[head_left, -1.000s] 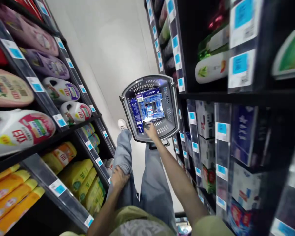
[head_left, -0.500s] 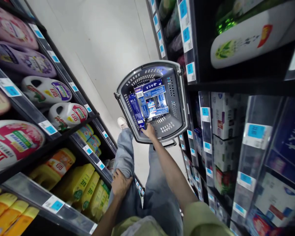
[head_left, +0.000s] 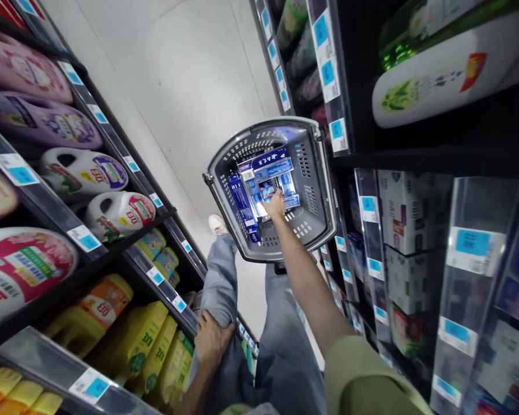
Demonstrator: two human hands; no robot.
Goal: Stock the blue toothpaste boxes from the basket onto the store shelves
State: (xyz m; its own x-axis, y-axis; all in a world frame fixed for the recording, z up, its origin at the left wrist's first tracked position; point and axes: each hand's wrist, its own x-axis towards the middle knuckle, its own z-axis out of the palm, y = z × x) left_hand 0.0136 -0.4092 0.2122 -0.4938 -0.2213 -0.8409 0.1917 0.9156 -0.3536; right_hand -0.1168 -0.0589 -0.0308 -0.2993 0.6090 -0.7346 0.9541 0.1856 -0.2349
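Note:
A grey shopping basket (head_left: 313,222) with perforated walls stands in front of my legs. Several blue toothpaste boxes (head_left: 242,199) lie inside it, some arranged roughly as a square around a small gap. My right hand (head_left: 275,206) reaches down into the basket at that gap. Its thumb and fingers are apart, close to the smaller boxes (head_left: 267,190) in the middle; contact with them is hard to make out. My left hand (head_left: 213,341) rests on my left knee, fingers spread over the jeans, holding nothing.
Shelves with detergent bottles (head_left: 121,210) and yellow jugs (head_left: 142,328) run along the left. On the right, a shelf holds a white bottle (head_left: 428,92) and stacked boxes (head_left: 404,213). The basket's right side is near that shelf. Pale floor (head_left: 177,86) stretches ahead.
My right hand has let go of the toothpaste box at the basket's near left and moved up and right to the middle boxes. My left hand stays on the knee.

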